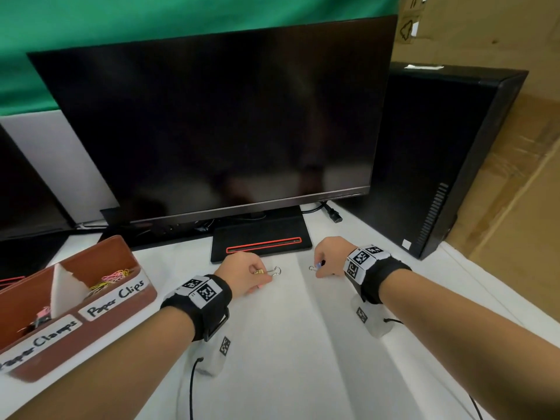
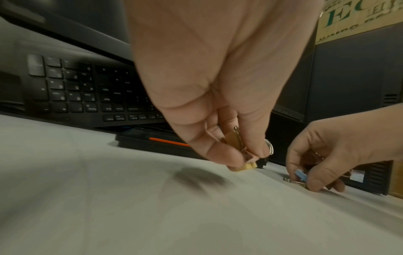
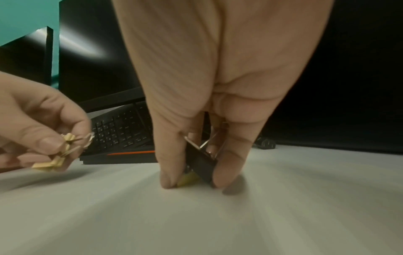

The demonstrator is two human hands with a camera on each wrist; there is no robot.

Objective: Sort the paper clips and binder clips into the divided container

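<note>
My left hand [image 1: 242,275] pinches gold binder clips [image 1: 266,271] just above the white cloth; in the left wrist view the gold binder clips [image 2: 237,146] sit between thumb and fingers. My right hand [image 1: 328,257] pinches a black binder clip [image 3: 201,162] together with a blue binder clip [image 2: 300,174], fingertips touching the cloth. The brown divided container [image 1: 121,301] stands at the left. Its section labelled Paper Clips holds coloured paper clips [image 1: 113,278]. Its section labelled Paper Clamps holds binder clips [image 1: 41,316].
A black monitor [image 1: 212,122] on its stand [image 1: 260,247] rises right behind my hands. A keyboard [image 2: 87,93] lies under it. A black computer tower [image 1: 433,159] stands at the right, with cardboard boxes [image 1: 515,207] beyond. White cloth [image 1: 291,344] covers the table.
</note>
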